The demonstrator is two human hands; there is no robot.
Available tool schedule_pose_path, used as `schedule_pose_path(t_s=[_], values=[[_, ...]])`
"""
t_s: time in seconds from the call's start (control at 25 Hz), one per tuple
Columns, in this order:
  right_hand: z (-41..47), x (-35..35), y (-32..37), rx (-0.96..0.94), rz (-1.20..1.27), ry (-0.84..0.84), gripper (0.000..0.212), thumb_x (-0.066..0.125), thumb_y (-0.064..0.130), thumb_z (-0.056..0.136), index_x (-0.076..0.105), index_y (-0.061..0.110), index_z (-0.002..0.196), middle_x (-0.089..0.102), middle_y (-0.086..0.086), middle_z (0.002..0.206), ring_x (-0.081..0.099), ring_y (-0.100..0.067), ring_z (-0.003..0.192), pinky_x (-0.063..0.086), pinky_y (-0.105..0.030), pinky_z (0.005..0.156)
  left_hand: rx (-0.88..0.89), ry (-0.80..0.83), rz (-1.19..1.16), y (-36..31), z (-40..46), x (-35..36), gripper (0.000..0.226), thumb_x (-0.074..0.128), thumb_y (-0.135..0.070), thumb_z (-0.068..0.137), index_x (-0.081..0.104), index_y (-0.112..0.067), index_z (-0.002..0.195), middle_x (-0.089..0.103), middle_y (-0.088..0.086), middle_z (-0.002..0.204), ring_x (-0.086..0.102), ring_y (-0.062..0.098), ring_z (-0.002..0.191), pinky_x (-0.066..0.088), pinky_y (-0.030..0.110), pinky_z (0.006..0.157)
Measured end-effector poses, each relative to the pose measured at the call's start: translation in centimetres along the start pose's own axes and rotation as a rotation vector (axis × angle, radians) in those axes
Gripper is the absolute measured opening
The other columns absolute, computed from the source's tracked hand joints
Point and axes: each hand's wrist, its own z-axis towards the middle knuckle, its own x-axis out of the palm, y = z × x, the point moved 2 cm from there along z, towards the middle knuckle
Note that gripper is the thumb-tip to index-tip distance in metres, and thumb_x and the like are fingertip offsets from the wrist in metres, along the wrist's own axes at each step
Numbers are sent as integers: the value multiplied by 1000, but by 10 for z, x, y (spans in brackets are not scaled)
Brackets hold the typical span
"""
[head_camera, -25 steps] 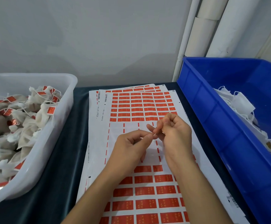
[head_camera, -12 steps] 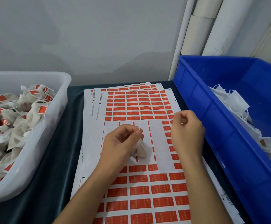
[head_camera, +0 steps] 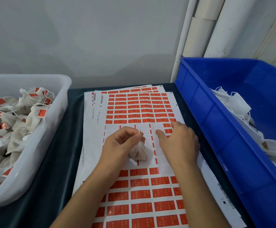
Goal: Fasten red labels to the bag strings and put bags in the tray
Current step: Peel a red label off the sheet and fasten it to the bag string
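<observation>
A small cloth bag (head_camera: 139, 153) is held at frame centre by the left hand (head_camera: 120, 145), its string (head_camera: 139, 131) pinched between thumb and fingertips and standing up from the pinch; the bag body hangs below and right of it, resting on the label sheet (head_camera: 140, 162). The right hand (head_camera: 178, 143) lies just right of the bag, fingers extended and relaxed onto the sheet, nothing gripped, fingertips touching the red labels (head_camera: 167, 127) remaining in the partly stripped row. The nearest label thus lies up and right of the string, nearer the right hand. Judged step: peeling one label. The bag is off-white, soft, puckered weave; the labels are glossy red rectangles on white backing. The translucent white tray (head_camera: 58, 116), left of frame, holds tagged bags. The blue bin (head_camera: 216, 129), right of frame, holds white, seemingly untagged bags.
</observation>
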Motion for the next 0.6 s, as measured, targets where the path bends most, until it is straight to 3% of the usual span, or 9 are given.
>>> schedule_pose_path(t_s=[0.2, 0.4, 0.6], values=[[0, -2, 2, -10, -28, 23, 55, 62, 69, 87, 61, 30, 125, 71, 7, 119, 72, -18, 92, 57, -31, 76, 1, -1, 9, -2, 0, 2, 14, 66, -28, 100, 77, -24, 91, 78, -10, 95, 73, 11, 94, 59, 35, 95], [-4, -4, 10, -51, -12, 32, 60, 63, 68, 86, 60, 32, 133, 71, 5, 125, 74, -22, 97, 59, -40, 85, 37, -18, 27, -4, 1, -2, 16, 66, -25, 100, 77, -25, 89, 78, -9, 92, 73, 10, 91, 57, 27, 86], [-12, 3, 22, -162, 15, 58, 51, 65, 59, 90, 61, 31, 133, 70, 7, 129, 73, -21, 103, 58, -37, 89, 52, -50, 59, 0, 2, -3, 18, 66, -26, 101, 78, -29, 87, 78, -11, 93, 72, 9, 90, 55, 23, 81]])
